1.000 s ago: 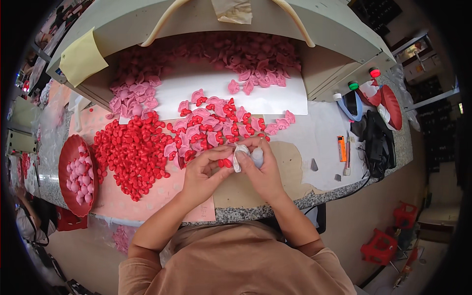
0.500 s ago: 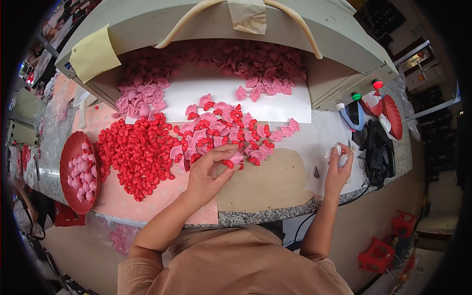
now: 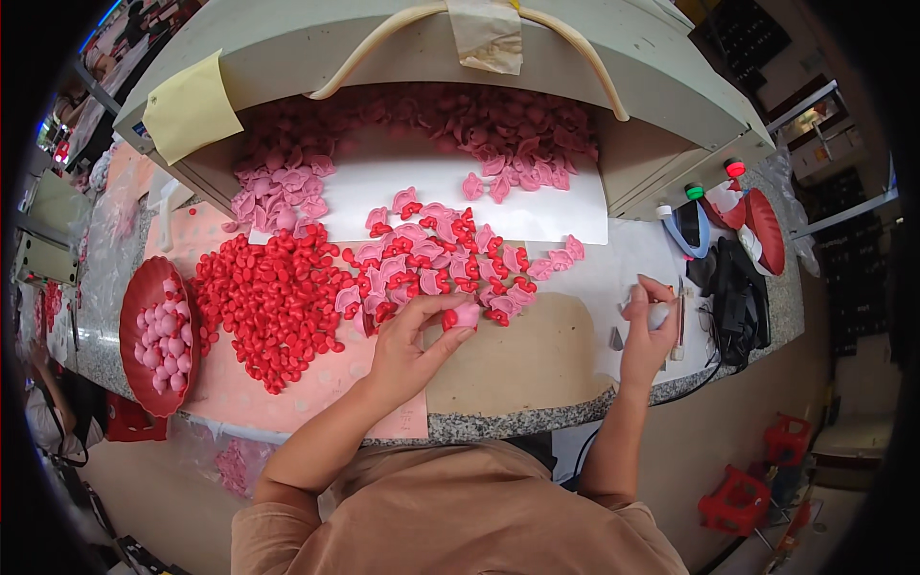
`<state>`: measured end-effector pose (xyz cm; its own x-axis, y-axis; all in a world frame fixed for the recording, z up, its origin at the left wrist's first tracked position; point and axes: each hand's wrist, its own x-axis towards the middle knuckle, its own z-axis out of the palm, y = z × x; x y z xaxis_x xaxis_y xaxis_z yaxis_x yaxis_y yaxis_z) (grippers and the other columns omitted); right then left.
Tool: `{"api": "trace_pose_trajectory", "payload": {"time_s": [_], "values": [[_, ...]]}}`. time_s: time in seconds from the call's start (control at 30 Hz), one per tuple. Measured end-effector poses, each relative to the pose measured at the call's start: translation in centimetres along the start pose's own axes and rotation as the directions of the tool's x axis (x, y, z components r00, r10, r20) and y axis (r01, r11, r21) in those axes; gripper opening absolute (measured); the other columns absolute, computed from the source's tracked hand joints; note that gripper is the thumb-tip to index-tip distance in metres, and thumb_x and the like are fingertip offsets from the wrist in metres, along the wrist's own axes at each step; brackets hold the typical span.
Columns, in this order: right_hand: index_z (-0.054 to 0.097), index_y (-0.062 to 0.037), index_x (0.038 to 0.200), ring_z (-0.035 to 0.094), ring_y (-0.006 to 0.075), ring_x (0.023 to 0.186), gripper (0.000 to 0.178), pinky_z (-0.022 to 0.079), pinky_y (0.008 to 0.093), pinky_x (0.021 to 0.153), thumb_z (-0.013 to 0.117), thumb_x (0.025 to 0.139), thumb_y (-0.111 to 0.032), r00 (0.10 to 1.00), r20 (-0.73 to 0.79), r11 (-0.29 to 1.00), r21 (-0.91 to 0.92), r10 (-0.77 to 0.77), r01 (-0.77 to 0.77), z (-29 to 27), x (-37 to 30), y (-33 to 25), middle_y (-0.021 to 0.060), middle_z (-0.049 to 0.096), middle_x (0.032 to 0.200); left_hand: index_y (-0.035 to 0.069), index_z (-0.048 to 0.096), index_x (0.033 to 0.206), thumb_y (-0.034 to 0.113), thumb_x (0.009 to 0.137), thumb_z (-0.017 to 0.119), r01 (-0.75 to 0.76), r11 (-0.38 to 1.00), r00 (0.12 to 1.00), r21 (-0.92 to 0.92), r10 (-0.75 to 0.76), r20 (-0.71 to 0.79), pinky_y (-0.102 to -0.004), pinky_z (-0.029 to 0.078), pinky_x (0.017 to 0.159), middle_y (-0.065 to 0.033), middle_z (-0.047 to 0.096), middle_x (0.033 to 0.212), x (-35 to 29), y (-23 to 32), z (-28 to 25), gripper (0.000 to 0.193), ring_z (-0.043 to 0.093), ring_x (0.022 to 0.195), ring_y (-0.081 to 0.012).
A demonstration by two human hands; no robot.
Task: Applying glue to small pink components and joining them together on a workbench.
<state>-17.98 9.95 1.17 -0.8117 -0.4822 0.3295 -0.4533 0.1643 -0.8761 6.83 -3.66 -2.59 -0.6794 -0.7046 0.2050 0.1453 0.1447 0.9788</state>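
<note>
My left hand [image 3: 404, 350] is pinching a small pink part with a red bow-shaped piece [image 3: 467, 315] between thumb and fingertips, above the brown mat. Curled at the right, my right hand [image 3: 647, 335] holds a small pale rounded object [image 3: 657, 314] against its fingers; its kind cannot be made out. Beyond my left hand lie many pink shell-like parts with red bows [image 3: 422, 251], partly on a white sheet. A heap of red bow pieces [image 3: 273, 307] spreads to the left of them.
A red dish [image 3: 134, 383] at the left carries pink round parts. A grey metal box-like hood [image 3: 383, 48] arches over piles of pink parts [image 3: 517, 129]. At the right are coloured buttons [image 3: 694, 192], a blue-rimmed item [image 3: 682, 235], black objects [image 3: 740, 297] and a red tray [image 3: 764, 225].
My right hand has turned and shifted slightly left and down; a white crumpled bit at its fingertips no longer shows. The left hand has moved slightly right, still pinching the pink part.
</note>
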Motion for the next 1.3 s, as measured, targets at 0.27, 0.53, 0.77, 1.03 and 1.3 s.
{"api": "trace_pose_trajectory", "payload": {"time_s": [0.27, 0.53, 0.77, 1.03, 1.3], "values": [[0.057, -0.0004, 0.102, 0.055, 0.0107, 0.079, 0.019, 0.044, 0.0240, 0.067, 0.060, 0.084, -0.006, 0.772, 0.631, 0.875, 0.415, -0.080, -0.249, 7.1, -3.6, -4.0, 0.0081, 0.054, 0.105, 0.000, 0.049, 0.116, 0.001, 0.083, 0.061, -0.017, 0.999, 0.999, 0.034, 0.019, -0.040, -0.0300, 0.046, 0.087, -0.0109, 0.056, 0.114, 0.2, 0.6, -0.1, 0.035, 0.055, 0.103, -0.0165], [0.055, -0.0023, 0.112, 0.053, 0.0114, 0.090, 0.034, 0.044, 0.0260, 0.078, 0.064, 0.079, -0.001, 0.671, 0.725, 0.892, 0.396, -0.157, -0.220, 9.2, -5.1, -4.7, 0.0053, 0.051, 0.108, 0.003, 0.051, 0.115, 0.005, 0.085, 0.060, 0.182, 0.892, 0.977, -0.414, -0.211, -0.024, -0.0263, 0.044, 0.088, -0.0055, 0.055, 0.113, 0.4, 1.4, -0.5, 0.032, 0.053, 0.106, -0.0137], [0.054, -0.0034, 0.110, 0.053, 0.0110, 0.087, 0.036, 0.044, 0.0246, 0.077, 0.066, 0.077, 0.003, 0.732, 0.679, 0.776, 0.495, -0.066, -0.390, 9.4, -5.5, -4.3, 0.0052, 0.051, 0.104, 0.004, 0.046, 0.118, 0.004, 0.086, 0.058, 0.193, 0.859, 0.980, -0.475, -0.187, 0.061, -0.0280, 0.043, 0.091, -0.0067, 0.054, 0.114, 1.1, 1.2, -0.6, 0.034, 0.052, 0.107, -0.0139], [0.055, -0.0041, 0.107, 0.049, 0.0180, 0.099, 0.038, 0.041, 0.0284, 0.083, 0.071, 0.072, -0.002, 0.773, 0.563, 0.899, 0.438, -0.292, 0.020, 9.7, -5.0, -3.4, 0.0082, 0.047, 0.107, 0.004, 0.046, 0.116, 0.005, 0.087, 0.057, 0.287, 0.805, 0.957, -0.519, -0.261, 0.125, -0.0293, 0.042, 0.092, -0.0071, 0.054, 0.114, 1.2, 0.9, -0.6, 0.030, 0.052, 0.108, -0.0149], [0.056, -0.0062, 0.107, 0.050, 0.0190, 0.094, 0.041, 0.042, 0.0292, 0.080, 0.073, 0.070, -0.005, 0.754, 0.563, 0.900, 0.427, -0.339, 0.085, 9.6, -5.3, -3.8, 0.0079, 0.049, 0.104, 0.008, 0.044, 0.120, 0.010, 0.089, 0.056, 0.482, 0.471, 0.865, -0.739, -0.391, 0.315, -0.0297, 0.045, 0.091, -0.0070, 0.054, 0.114, 1.1, 0.7, -0.7, 0.034, 0.054, 0.106, -0.0167]]}}
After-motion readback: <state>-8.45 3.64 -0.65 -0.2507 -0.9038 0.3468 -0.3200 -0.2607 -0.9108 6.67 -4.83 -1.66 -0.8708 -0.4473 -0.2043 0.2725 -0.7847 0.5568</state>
